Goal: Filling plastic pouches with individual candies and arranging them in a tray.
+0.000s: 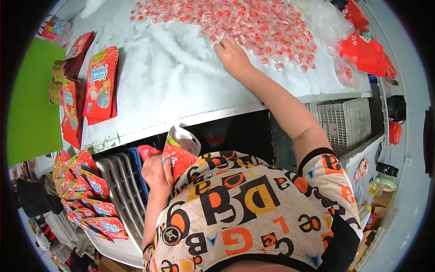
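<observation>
My left hand (158, 174) grips a red pouch (180, 154) in front of my body, below the table's front edge. The pouch's mouth gapes upward and shows a pale inner lining. Stretched out over the table, my right hand (233, 58) has its fingers curled down at the near edge of a wide heap of small wrapped red candies (267, 31). One candy lies right by its fingertips; whether the fingers hold any is hidden by the hand. The candies are in clear wrappers.
Flat red pouches (100, 86) lie stacked on the table's left side. Plump pouches (93, 199) crowd a crate at lower left. A white plastic basket (346, 122) sits under the table's right end. Red bags (362, 52) and clear plastic lie at the far right.
</observation>
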Motion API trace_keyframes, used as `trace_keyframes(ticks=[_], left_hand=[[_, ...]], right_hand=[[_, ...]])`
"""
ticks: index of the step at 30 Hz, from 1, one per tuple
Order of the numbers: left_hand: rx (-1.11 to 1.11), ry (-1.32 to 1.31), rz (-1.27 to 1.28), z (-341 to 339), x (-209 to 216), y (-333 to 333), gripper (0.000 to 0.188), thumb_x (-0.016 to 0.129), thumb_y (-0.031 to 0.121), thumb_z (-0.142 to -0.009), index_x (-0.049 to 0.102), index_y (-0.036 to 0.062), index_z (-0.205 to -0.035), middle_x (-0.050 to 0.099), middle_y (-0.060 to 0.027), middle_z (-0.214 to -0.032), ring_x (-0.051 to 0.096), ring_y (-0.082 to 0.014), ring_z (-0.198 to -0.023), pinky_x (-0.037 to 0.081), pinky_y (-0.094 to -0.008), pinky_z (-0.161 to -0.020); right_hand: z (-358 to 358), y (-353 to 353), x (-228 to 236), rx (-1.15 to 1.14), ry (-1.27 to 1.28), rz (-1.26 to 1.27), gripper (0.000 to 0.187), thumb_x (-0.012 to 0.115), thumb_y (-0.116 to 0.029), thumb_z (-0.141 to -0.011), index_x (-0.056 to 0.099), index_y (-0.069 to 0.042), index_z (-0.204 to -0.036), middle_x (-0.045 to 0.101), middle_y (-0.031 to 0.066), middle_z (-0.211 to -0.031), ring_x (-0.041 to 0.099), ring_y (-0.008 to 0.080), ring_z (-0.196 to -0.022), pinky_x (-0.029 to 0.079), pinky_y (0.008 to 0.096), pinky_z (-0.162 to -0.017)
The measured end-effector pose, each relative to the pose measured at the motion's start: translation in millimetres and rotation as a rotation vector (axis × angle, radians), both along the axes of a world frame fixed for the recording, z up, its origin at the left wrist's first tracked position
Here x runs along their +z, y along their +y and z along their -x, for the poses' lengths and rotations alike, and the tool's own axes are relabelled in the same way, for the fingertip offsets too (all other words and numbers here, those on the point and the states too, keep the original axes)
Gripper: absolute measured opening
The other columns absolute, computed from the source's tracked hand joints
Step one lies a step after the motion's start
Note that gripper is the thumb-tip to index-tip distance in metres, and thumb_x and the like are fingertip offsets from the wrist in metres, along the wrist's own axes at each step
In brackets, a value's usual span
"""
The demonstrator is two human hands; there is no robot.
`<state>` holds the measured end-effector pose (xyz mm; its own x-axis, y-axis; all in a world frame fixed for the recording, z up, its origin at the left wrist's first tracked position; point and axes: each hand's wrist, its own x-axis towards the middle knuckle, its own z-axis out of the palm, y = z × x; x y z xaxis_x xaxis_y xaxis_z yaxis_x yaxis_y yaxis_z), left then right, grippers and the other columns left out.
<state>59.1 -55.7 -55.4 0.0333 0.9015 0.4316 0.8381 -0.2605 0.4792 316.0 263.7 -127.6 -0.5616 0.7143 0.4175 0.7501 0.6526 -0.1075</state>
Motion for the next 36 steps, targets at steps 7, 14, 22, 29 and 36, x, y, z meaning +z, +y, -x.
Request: trace_keyframes(ticks=[7,14,22,29,36], left_hand=[[-0.047,-0.085,0.046,-2,-10,-5,0.006,0.067,0.001,-0.085,0.063,-0.0015,-0.08,0.063,-0.0157,-0.074,0.061,-0.035,-0.065,0.049,-0.0415,-0.064],[-0.115,-0.128,0.109,-13,-21,1,0.007,0.067,0.003,-0.086,0.064,-0.0023,-0.081,0.063,-0.0168,-0.074,0.062,-0.0349,-0.065,0.049,-0.0408,-0.064],[-0.018,-0.165,0.14,-14,-23,-11,0.009,0.065,0.001,-0.086,0.063,-0.0022,-0.079,0.063,-0.0182,-0.073,0.061,-0.0366,-0.065,0.049,-0.0413,-0.064],[-0.056,-0.129,0.181,-12,-28,-5,0.009,0.067,0.005,-0.087,0.064,-0.0021,-0.081,0.065,-0.017,-0.075,0.063,-0.0353,-0.068,0.049,-0.0415,-0.066],[-0.03,-0.125,0.173,-12,-26,-9,0.01,0.067,0.005,-0.087,0.064,-0.0016,-0.081,0.064,-0.0169,-0.075,0.062,-0.0357,-0.067,0.049,-0.0412,-0.065]], right_hand=[[2,-4,11,-0.371,0.497,0.361,0.019,0.057,-0.008,-0.091,0.064,-0.008,-0.108,0.068,0.0155,-0.106,0.067,0.0337,-0.087,0.053,0.044,-0.075],[28,64,14,-0.001,0.126,-0.341,0.016,0.06,-0.012,-0.088,0.067,-0.016,-0.101,0.063,0.009,-0.1,0.064,0.0285,-0.09,0.054,0.0436,-0.074],[70,-1,-3,0.173,0.393,0.182,0.025,0.062,-0.013,-0.092,0.068,-0.016,-0.116,0.062,0.0095,-0.102,0.065,0.0246,-0.088,0.056,0.0344,-0.069],[47,11,10,-0.049,0.828,0.789,0.022,0.066,-0.019,-0.094,0.073,-0.003,-0.108,0.066,0.0024,-0.095,0.061,0.0092,-0.078,0.049,0.0237,-0.071],[41,-6,19,-0.165,0.68,0.789,0.026,0.061,-0.024,-0.097,0.067,0.001,-0.101,0.067,0.0103,-0.081,0.067,0.0204,-0.08,0.055,0.0315,-0.075]])
